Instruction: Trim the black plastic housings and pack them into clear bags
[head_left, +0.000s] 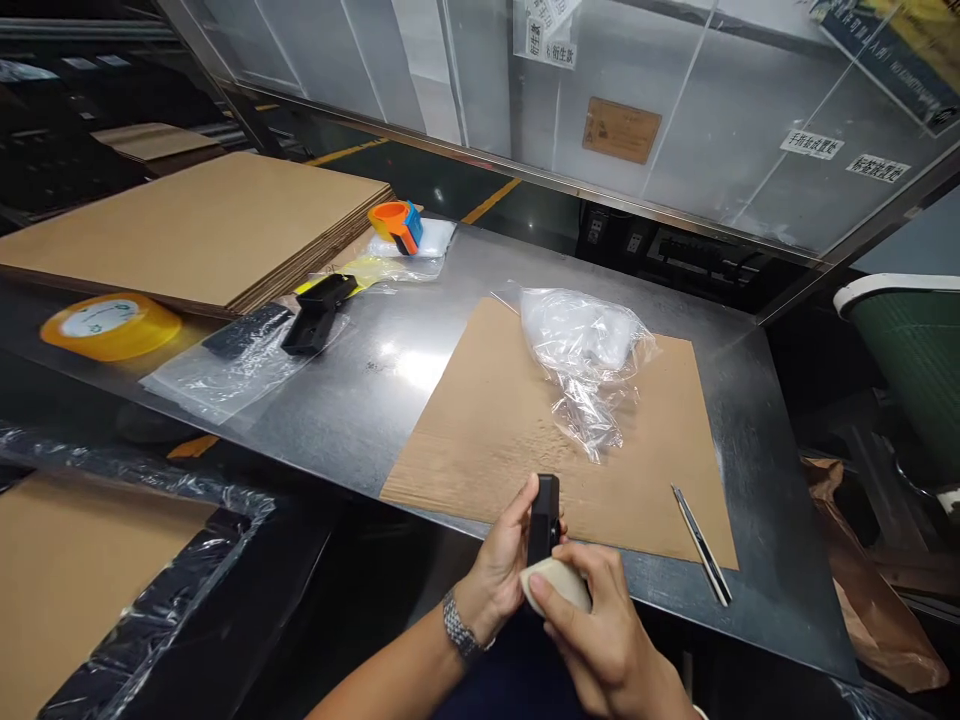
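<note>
My left hand [501, 562] is closed around a black rectangular part [544, 515], held upright at the front edge of the table. A pale cream pad [559, 585] is pinched in my right hand [600, 615], against the lower end of the black part. Behind them a brown cardboard sheet [465, 440] lies flat on the metal table. A clear plastic bag with something white inside [585, 335] rests on the cardboard. To the right, a slim cutter knife [701, 545] lies across the cardboard's edge.
On the metal table [337, 420] at left are stacked cardboard sheets [202, 220], yellow tape [111, 325], black trays [319, 315], plastic bags [225, 370] and an orange tape dispenser [396, 225]. A translucent panel [487, 90] stands behind; a green bin [915, 360] is at right.
</note>
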